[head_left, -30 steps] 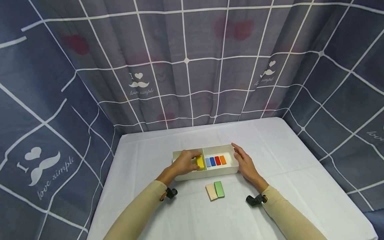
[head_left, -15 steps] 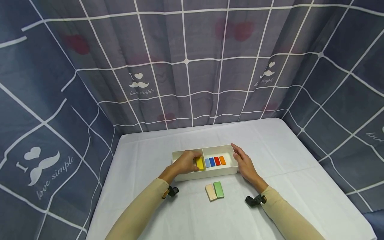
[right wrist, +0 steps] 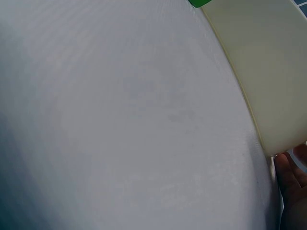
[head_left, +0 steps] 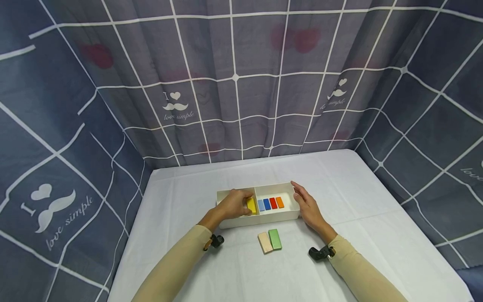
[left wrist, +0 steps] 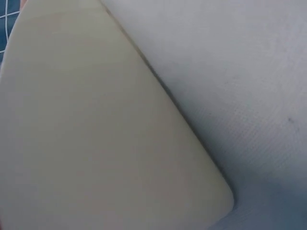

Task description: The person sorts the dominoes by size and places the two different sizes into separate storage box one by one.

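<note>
Left hand [head_left: 233,204] curled round flat yellow rectangular block [head_left: 251,205] inside shallow white two-compartment plastic tray [head_left: 260,220], left section. Right hand [head_left: 306,205] flat, fingers straight against tray's end. Apparently unfinished: beige block [head_left: 265,242] and green block [head_left: 275,238] lying on worktop [head_left: 188,197] nearer the wrists.

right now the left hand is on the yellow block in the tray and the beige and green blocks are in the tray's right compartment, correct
Not quite. The head view shows the beige block and green block lying on the white cloth in front of the tray, outside it. The left hand is on the yellow block in the tray.
</note>
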`<state>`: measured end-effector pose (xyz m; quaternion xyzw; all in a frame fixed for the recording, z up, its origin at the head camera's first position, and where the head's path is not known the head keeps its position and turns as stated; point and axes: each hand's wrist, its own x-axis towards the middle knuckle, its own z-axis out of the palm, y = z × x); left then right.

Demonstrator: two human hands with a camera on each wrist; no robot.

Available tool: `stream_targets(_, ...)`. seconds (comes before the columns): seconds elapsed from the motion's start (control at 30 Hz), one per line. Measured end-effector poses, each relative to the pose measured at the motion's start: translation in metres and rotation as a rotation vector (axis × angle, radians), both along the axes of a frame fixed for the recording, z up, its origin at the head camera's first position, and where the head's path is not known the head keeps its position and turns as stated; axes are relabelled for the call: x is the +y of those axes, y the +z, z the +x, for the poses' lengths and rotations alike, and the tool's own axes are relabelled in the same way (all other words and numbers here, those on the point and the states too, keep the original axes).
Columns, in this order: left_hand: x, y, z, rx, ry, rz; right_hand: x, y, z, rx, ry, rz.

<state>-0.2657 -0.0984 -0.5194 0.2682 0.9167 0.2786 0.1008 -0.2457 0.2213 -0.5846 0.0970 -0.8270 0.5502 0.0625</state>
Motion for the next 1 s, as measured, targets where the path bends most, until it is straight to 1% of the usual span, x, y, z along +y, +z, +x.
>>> stream_targets(0.13,-0.003,0.002,0.002,0.004,0.004,0.034,-0.001,0.001,0.001,-0.004,0.003,-0.002)
stream_targets(0.27,-0.004,0.006,0.005,0.027,-0.020,0.073,-0.001,0.001,0.001,-0.006,-0.001,0.005)
stream_targets(0.37,-0.003,0.010,0.009,0.050,-0.037,0.088,0.000,0.000,0.001,-0.009,-0.004,0.015)
stream_targets(0.5,-0.001,0.015,0.016,0.060,-0.034,0.118,0.000,-0.001,0.001,-0.017,-0.006,0.010)
stream_targets(0.63,0.002,0.017,0.025,0.036,-0.013,0.175,0.000,-0.002,0.001,-0.027,0.000,-0.001)
stream_targets(0.77,0.005,0.019,0.035,0.033,0.028,0.235,0.000,-0.003,0.001,-0.024,0.005,-0.004)
stream_targets(0.87,0.007,0.023,0.042,0.055,0.052,0.253,0.000,-0.003,0.001,-0.014,-0.001,0.005)
stream_targets(1.0,0.009,0.030,0.049,0.083,0.058,0.250,0.000,-0.004,-0.001,0.005,-0.009,0.028)
